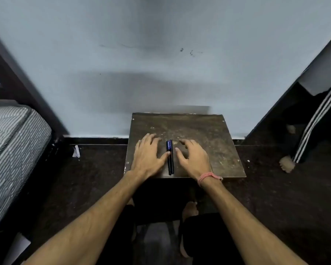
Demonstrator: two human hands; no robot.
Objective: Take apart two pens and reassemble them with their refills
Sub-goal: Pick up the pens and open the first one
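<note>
So, both blue pens (169,157) lay side by side, touching, near the front edge of the small wooden table (208,134), apparently untaken-apart w/ caps on. Best start: lift one only, pinch barrel, other hand pulls the cap straight. Left hand (146,155) flat, spread wide, empty, thumb touching the pens; right hand (192,159) arched, fingers splayed, empty, just right of them.
</note>
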